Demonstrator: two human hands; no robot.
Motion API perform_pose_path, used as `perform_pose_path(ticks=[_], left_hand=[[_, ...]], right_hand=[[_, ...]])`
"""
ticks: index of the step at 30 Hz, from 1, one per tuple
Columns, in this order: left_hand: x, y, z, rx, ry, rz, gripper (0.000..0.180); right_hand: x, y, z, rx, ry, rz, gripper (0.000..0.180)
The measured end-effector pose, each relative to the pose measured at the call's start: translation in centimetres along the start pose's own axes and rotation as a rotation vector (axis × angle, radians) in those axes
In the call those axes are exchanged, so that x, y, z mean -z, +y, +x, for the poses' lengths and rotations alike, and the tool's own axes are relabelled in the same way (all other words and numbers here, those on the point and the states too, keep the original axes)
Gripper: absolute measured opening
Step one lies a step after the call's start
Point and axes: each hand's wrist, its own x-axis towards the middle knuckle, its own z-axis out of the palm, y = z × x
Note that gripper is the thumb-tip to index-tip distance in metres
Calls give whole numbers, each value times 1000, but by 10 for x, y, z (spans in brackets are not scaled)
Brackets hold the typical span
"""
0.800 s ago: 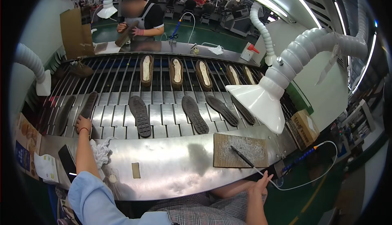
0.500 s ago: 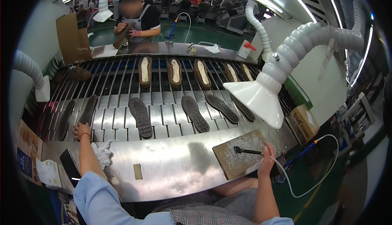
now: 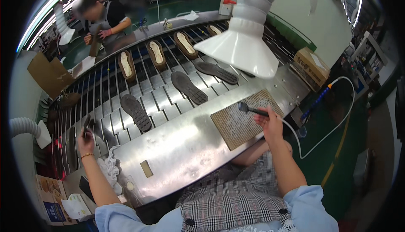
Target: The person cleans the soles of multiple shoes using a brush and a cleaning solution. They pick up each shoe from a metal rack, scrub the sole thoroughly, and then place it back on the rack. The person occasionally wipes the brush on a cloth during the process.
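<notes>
At the left of the slatted metal conveyor [image 3: 110, 124], my left hand [image 3: 87, 142] is closed on a dark shoe sole [image 3: 87, 123], seen nearly edge-on. Another sole [image 3: 71, 147] lies just left of it. My right hand [image 3: 272, 124] grips the black handle of a brush [image 3: 243, 107] with a pale hose [image 3: 295, 141] running from its end. The brush head is over a ridged, stained cardboard pad [image 3: 236, 126]. More dark soles [image 3: 136, 113] lie tread up across the conveyor. Behind them stand brown shoes [image 3: 126, 65] with white insides.
A white extraction hood [image 3: 244, 50] hangs over the conveyor's right part. On the metal ledge [image 3: 181, 156] are a small tan block [image 3: 146, 168] and a crumpled white cloth [image 3: 110, 171]. A cardboard box [image 3: 311, 67] stands at the right. Across the conveyor a person [image 3: 105, 21] handles a brown piece.
My left hand has lifted a sole off the conveyor and tilted it. My right hand has shifted the brush slightly over the pad. The view has turned and tilted.
</notes>
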Motion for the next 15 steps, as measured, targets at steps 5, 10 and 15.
perform_pose_path(ticks=[5,10,15], left_hand=[[-87,-53,-162,239,-667,-395,41],[-175,-163,-273,34,-882,-93,59],[-167,-248,-296,387,-733,-279,59]], right_hand=[[-3,-12,-10,-223,4,275,40],[1,-25,-23,-213,-30,344,39],[12,6,-20,-33,119,-50,45]])
